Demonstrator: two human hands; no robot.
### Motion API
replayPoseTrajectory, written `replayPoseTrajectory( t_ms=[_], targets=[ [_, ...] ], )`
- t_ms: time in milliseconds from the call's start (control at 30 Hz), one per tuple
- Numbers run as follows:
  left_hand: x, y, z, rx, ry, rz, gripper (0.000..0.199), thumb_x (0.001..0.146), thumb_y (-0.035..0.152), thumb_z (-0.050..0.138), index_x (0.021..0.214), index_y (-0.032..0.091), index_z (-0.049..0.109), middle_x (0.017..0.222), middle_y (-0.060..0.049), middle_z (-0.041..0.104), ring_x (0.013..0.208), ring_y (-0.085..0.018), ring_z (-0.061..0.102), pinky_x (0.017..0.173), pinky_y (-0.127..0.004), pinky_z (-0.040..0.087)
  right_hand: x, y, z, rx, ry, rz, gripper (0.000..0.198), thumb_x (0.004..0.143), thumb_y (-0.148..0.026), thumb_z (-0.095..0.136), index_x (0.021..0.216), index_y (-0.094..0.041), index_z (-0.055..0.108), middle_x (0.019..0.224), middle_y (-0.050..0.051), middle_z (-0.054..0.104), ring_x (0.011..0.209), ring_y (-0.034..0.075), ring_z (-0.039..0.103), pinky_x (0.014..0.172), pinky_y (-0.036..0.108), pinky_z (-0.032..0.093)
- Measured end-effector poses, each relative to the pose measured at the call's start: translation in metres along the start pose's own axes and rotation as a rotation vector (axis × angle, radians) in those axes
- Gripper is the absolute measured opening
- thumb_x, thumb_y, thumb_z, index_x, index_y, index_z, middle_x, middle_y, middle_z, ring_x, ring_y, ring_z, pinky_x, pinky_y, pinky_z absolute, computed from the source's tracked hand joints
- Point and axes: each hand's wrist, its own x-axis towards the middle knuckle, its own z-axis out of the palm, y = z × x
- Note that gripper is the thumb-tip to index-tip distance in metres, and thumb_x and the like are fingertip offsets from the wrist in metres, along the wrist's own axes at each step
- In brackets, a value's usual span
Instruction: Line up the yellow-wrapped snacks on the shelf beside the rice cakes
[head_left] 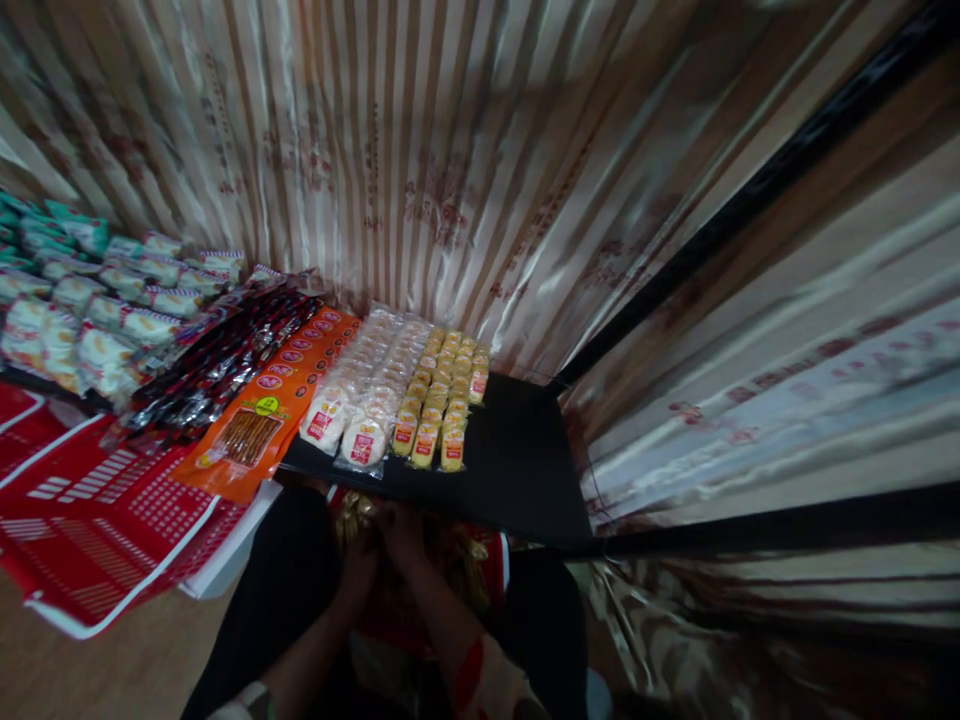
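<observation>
Below the front edge of the black shelf (pixel 517 460), my left hand (pixel 362 552) and my right hand (pixel 403 532) reach side by side into a red basket (pixel 495 562) between my knees. Gold-wrapped packets (pixel 354 515) lie right by my left hand. More gold packets (pixel 471 570) rest in the basket to the right of my right hand. It is dark there, so the fingers of both hands, and anything in them, are hard to make out. On the shelf above stand rows of small yellow-wrapped snacks (pixel 425 443) and two rows of white round wrapped crackers (pixel 365 442).
Left of the crackers lie an orange snack bag (pixel 251 435), dark shiny packets (pixel 225 345), and white (pixel 109 350) and green packets (pixel 86 232). A larger red basket (pixel 112 530) stands at the left. Striped curtain (pixel 435 170) and black poles (pixel 750 210) border the shelf.
</observation>
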Motion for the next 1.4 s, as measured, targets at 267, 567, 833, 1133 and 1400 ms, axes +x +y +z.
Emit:
replayPoseTrajectory(
  t_ms=[267, 567, 833, 1133, 1400],
  targets=[
    [-0.023, 0.002, -0.004, 0.353, 0.108, 0.242, 0.050, 0.071, 0.016, 0.046, 0.121, 0.011, 0.047, 0.128, -0.015, 0.052, 0.122, -0.024, 0.046, 0.105, -0.038, 0.033, -0.032, 0.006, -0.025, 0.078, 0.072, -0.122, 0.033, 0.089, -0.025, 0.035, 0.111, -0.019, 0.058, 0.112, 0.007, 0.064, 0.104, 0.019, 0.059, 0.092, 0.029, 0.043],
    [-0.067, 0.023, 0.009, 0.424, 0.031, 0.440, 0.048, 0.076, 0.019, 0.041, 0.124, 0.015, 0.045, 0.130, -0.011, 0.051, 0.121, -0.021, 0.046, 0.105, -0.039, 0.033, -0.082, 0.022, -0.049, 0.365, 0.166, -0.077, 0.034, 0.086, -0.034, 0.040, 0.113, -0.018, 0.055, 0.111, 0.009, 0.065, 0.102, 0.020, 0.061, 0.089, 0.032, 0.046],
    [-0.092, 0.030, 0.029, 0.485, -0.063, 0.536, 0.043, 0.078, 0.019, 0.040, 0.120, 0.017, 0.050, 0.126, -0.010, 0.054, 0.119, -0.022, 0.048, 0.103, -0.041, 0.036, -0.101, 0.050, -0.088, 0.492, 0.102, -0.050, 0.032, 0.076, -0.034, 0.054, 0.103, -0.020, 0.064, 0.104, 0.008, 0.068, 0.098, 0.024, 0.063, 0.090, 0.038, 0.047],
    [-0.084, 0.084, 0.072, 0.493, -0.143, 0.680, 0.043, 0.082, 0.021, 0.037, 0.123, 0.017, 0.048, 0.127, -0.009, 0.053, 0.120, -0.020, 0.046, 0.105, -0.039, 0.034, -0.090, 0.047, -0.137, 0.745, 0.289, -0.032, 0.041, 0.071, -0.052, 0.060, 0.094, -0.018, 0.065, 0.097, 0.009, 0.069, 0.090, 0.022, 0.065, 0.083, 0.034, 0.051],
    [-0.054, 0.123, 0.120, 0.465, -0.223, 0.679, 0.057, 0.077, 0.014, 0.038, 0.134, 0.009, 0.035, 0.142, -0.013, 0.034, 0.127, -0.021, 0.038, 0.105, -0.034, 0.035, -0.038, 0.050, -0.177, 0.778, 0.302, 0.061, 0.046, 0.068, -0.052, 0.059, 0.097, -0.016, 0.059, 0.086, 0.008, 0.068, 0.064, 0.017, 0.063, 0.054, 0.025, 0.050]
  ],
)
